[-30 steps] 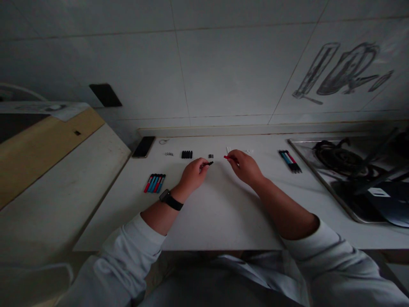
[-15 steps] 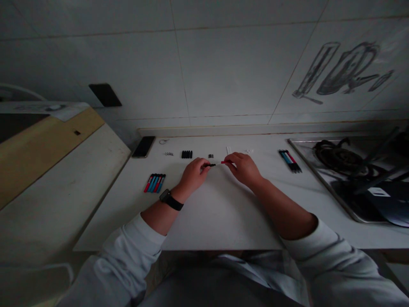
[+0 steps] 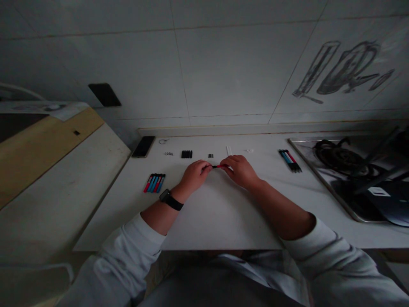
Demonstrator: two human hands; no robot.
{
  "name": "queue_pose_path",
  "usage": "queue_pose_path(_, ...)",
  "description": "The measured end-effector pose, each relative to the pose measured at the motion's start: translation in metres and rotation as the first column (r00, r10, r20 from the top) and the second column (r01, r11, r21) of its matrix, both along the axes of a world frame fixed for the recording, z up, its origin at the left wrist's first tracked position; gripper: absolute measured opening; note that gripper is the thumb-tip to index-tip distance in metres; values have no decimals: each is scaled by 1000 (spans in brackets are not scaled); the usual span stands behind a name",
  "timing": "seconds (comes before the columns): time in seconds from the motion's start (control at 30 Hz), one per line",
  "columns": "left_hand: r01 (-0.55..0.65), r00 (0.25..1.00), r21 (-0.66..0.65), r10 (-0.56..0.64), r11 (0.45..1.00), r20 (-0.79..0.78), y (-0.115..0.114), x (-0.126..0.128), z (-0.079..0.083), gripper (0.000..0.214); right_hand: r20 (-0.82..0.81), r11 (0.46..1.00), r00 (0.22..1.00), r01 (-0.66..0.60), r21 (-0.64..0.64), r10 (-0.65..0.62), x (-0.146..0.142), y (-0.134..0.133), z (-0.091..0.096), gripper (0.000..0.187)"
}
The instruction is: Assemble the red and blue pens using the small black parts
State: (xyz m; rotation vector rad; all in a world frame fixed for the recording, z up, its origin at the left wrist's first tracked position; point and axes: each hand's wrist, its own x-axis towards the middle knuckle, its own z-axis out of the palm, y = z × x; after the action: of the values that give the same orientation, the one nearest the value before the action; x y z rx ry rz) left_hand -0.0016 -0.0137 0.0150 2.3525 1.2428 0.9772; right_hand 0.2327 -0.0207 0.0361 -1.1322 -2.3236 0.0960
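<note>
My left hand [image 3: 195, 173] pinches the black front part of a ballpoint pen [image 3: 214, 167]. From the other side, my right hand [image 3: 240, 171] grips the red pen barrel [image 3: 219, 166]. The black and red parts meet end to end between my fingertips, low over the white table; fingers hide their outer ends. Just beyond my hands lie small dark pieces [image 3: 211, 156], thin white refill-like sticks [image 3: 228, 150] and tiny white parts [image 3: 249, 150]. Several black tubes [image 3: 187, 154] sit in a row further left, beside small springs [image 3: 168, 154].
Red and blue barrels [image 3: 154, 183] lie left of my left wrist. Several pens [image 3: 290, 161] rest at the right, near a metal-rimmed stove [image 3: 322, 181]. A phone [image 3: 143, 146] and a ring [image 3: 163, 141] are at the back left. A wall [image 3: 223, 76] rises behind the table.
My right hand has moved slightly left, bringing the red barrel up to the black part. The pale stretch that showed between them is now covered. My left hand has barely moved.
</note>
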Motion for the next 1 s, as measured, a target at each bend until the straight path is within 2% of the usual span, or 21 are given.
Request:
queue_pose_path(0.23, -1, 1000, -59, 0, 998, -24, 0, 1, 1, 27, -11, 1000, 1000, -16, 21, 16, -1, 0, -1, 16)
queue_pose_path(0.4, 22, 999, -28, -21, 999, 35, -1, 0, 2, 7, -10, 1000, 1000, -17, -1, 17, 1, 1, -2, 17)
queue_pose_path(0.47, 23, 998, -17, -22, 1000, 58, -2, 0, 1, 5, -5, 1000, 1000, -19, -5, 19, 1, 2, -3, 19)
queue_pose_path(0.63, -23, 994, -54, 28, 998, 108, -2, -1, 1, 15, -31, 999, 999, -32, 38, 33, 1, 3, -4, 20)
queue_pose_path(0.77, -54, 998, -118, 56, 992, 14, -2, -1, 1, 37, -44, 996, 998, -50, 73, 53, 1, 4, -5, 19)
queue_pose_path(0.83, -36, 999, -112, 34, 993, -14, -2, 0, -1, 30, -39, 996, 998, -48, 78, 51, 2, 5, -7, 19)
queue_pose_path(0.9, -19, 1000, -82, 21, 996, 18, -2, 0, -1, 12, -36, 996, 998, -44, 75, 47, 2, 6, -8, 18)
queue_pose_path(1.0, -18, 996, -74, 24, 997, 84, -3, 1, -1, 21, -41, 996, 998, -47, 75, 50, 2, 6, -7, 18)
